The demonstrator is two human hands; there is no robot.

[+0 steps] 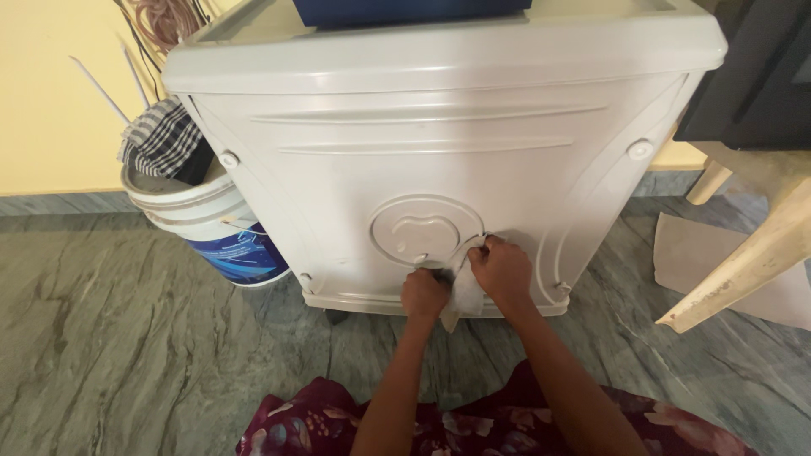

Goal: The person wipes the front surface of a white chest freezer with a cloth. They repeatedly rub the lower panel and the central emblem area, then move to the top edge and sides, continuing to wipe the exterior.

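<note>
Floral cloth (473,426) nearest. Right hand (504,270) grips white rag (465,294) on washer panel (422,169); left hand (424,293) fisted, contents unclear. Wiping step; next likely needs firm pressure around round cap (420,230).

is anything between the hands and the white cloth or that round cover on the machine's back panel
Nothing visible. The right hand grips the white cloth against the back panel, and the left hand sits just below the round cover.

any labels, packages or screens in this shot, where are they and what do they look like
Printed label: wraps the white bucket left of the grey appliance; curved band, blue with pale markings.
Dark panel: top right edge, black, flat; whether it is a screen is unclear.
No packages or signs.
</note>
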